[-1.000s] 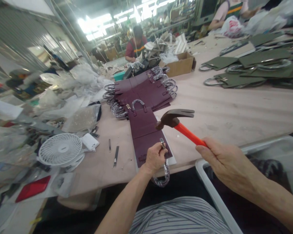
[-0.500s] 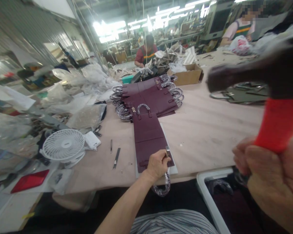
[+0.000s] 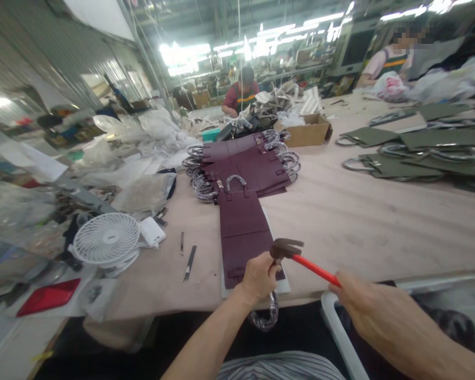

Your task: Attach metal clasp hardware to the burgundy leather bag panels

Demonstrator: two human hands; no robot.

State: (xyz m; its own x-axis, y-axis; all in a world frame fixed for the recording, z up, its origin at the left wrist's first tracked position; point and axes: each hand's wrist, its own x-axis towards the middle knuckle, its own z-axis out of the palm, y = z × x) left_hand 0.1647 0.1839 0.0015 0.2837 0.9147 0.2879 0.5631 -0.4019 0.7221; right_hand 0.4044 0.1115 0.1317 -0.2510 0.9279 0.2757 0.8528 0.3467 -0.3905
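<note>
Pinching together, the fingers of the left hand (image 3: 259, 274) are clamped on a short metal piece at the near right corner of a flat, dark-maroon, leather-like panel (image 3: 243, 248); the hammer head covers the piece now. And here's the change: half a second ago the red-handled claw hammer (image 3: 305, 263) loomed high and close to the camera; now its dark metal head is down right at the left fingertips! Hammer and metal piece have come together, so this looks like the striking part of the work, though whether they touch can't be made out. The right hand (image 3: 362, 300), just right of the left, has its fingers wrapped around the handle's end.

The panel runs forward beneath the left fingers, a thin white board (image 3: 284, 282) peeking out under it. Just below those fingers, a plastic-wrapped loop handle (image 3: 274, 311) hangs over the edge of the pale, cloth-covered counter (image 3: 340, 211). Left of them lie a slim metal rod (image 3: 182, 244) and a dark flat blade-like tool (image 3: 190, 263), then a round white plastic fan (image 3: 106, 240); beyond, stacked maroon panels (image 3: 241, 169).

Lettering? Far ahead to the right, a white plastic bag (image 3: 391, 87) carries red print, too blurred to read; the fan's hub mark is illegible too.
</note>
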